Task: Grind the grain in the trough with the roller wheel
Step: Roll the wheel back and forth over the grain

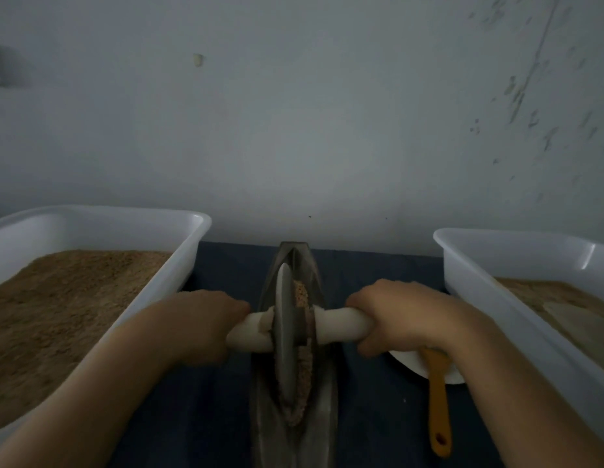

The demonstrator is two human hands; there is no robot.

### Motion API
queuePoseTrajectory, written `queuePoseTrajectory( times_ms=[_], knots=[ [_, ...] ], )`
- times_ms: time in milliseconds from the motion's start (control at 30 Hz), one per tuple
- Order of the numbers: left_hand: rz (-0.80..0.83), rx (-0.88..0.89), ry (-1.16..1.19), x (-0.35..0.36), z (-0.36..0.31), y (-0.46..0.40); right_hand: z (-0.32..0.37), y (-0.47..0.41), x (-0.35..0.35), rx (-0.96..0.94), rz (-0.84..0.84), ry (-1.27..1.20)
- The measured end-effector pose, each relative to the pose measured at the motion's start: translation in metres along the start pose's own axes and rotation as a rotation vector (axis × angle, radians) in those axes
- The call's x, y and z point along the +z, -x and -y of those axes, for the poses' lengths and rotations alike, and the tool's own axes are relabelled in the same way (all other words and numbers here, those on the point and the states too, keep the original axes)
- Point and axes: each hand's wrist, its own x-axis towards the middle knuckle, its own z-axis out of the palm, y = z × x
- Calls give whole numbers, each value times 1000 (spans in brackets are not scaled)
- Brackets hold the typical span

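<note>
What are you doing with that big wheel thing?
A person is grinding grain. The left hand and right hand each grip one end of the white handle that runs through the grey metal roller wheel. The wheel stands upright in the long, dark metal trough, with tan grain beside it. White plastic tubs sit to the left and right, and an orange-handled brush lies nearby.

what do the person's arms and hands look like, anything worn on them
Both forearms are bare as far as the view shows, with no sleeves in sight. The left hand and the right hand wear no gloves, and no rings, watch or bracelet can be seen on the fingers or wrists. The dim light hides finer detail.
</note>
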Motion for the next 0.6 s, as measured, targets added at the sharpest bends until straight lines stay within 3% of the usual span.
queuePoseTrajectory(
  times_ms=[133,267,367,467,600],
  knots=[
    [-284,-78,-10,9,-3,-27,-10,-24,17,82,-135,-35],
    [-691,-137,-41,27,-6,-49,-19,-48,42,147,-505,42],
    [-886,-108,-21,35,-7,-56,-19,-58,54,139,-693,54],
    [-755,-123,-76,29,-8,-51,-18,-54,52,160,-650,51],
    [-587,-61,-73,25,-2,-37,-13,-33,31,136,-318,-22]
  ],
)
